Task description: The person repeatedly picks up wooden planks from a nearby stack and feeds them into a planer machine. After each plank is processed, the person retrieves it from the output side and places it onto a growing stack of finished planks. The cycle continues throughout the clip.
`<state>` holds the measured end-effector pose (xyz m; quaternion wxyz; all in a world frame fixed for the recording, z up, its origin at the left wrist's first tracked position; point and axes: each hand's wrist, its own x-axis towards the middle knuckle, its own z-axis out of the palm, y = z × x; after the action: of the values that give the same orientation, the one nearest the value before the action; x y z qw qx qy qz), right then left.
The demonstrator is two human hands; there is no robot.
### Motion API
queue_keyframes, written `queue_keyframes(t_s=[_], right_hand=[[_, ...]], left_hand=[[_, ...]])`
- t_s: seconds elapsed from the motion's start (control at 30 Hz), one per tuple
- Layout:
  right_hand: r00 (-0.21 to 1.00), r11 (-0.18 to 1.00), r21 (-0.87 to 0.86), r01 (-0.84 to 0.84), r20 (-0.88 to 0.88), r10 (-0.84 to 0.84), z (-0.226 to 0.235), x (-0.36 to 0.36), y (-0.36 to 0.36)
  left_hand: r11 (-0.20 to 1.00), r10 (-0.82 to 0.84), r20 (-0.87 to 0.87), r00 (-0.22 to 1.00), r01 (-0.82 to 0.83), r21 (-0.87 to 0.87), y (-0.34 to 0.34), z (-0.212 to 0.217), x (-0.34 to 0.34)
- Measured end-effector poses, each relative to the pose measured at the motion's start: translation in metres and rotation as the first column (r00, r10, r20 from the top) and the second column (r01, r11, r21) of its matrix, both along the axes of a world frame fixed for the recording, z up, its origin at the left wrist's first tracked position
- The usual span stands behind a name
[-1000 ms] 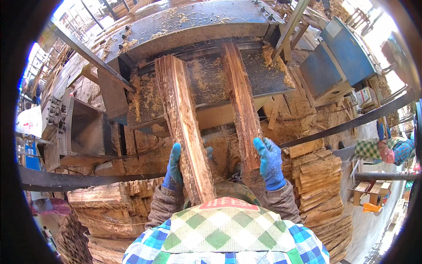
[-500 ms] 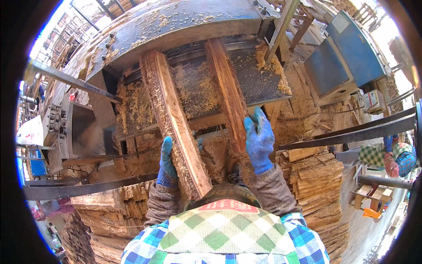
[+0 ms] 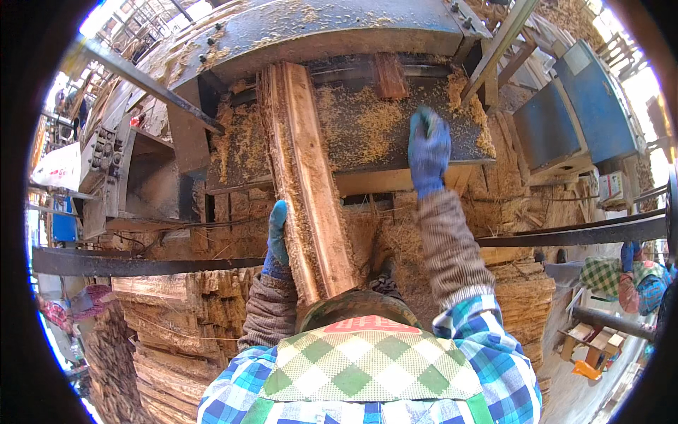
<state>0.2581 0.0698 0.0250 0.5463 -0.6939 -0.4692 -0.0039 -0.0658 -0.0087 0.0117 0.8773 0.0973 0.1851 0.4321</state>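
A long, rough wooden plank (image 3: 311, 177), strewn with sawdust, slopes from the machine's slot down toward my body. My left hand (image 3: 277, 244), in a blue glove, is at the plank's left edge, with its other fingers hidden beneath the wood. My right hand (image 3: 429, 152), also gloved in blue, hovers over the right side of the metal table (image 3: 339, 152), fingers loosely bent and nothing visible in them. Beyond it, the short end of a darker plank (image 3: 390, 76) sticks out of the slot, apart from my hand.
The blue machine housing (image 3: 332, 25) spans the back. A metal post (image 3: 501, 49) and a bar (image 3: 152, 85) flank the table. Stacked rough boards (image 3: 176, 311) stand low at both sides. Blue cabinets (image 3: 593, 88) are at right, where another person (image 3: 639, 283) is visible.
The darker plank has slid away from me into the slot, leaving a short end showing. My right hand has let go and moved forward. The left plank remains at my left hand.
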Motion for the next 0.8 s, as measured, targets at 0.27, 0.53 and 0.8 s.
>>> queue_keyframes(t_s=[0.27, 0.53, 0.8], right_hand=[[0.527, 0.801, -0.032, -0.598, -0.769, 0.362, -0.012, -0.142, -0.193], [0.813, 0.924, -0.168, -0.344, -0.545, 0.204, 0.02, -0.115, -0.194], [0.834, 0.923, -0.246, -0.294, -0.539, 0.122, 0.005, -0.105, -0.152]], left_hand=[[0.998, -0.053, 0.14, 0.989, 0.055, -0.011, -0.033, 0.02, 0.003], [0.995, -0.076, 0.133, 0.988, 0.066, 0.078, 0.005, 0.002, 0.0], [0.999, 0.047, -0.022, 0.999, -0.046, 0.028, 0.013, -0.005, 0.006]])
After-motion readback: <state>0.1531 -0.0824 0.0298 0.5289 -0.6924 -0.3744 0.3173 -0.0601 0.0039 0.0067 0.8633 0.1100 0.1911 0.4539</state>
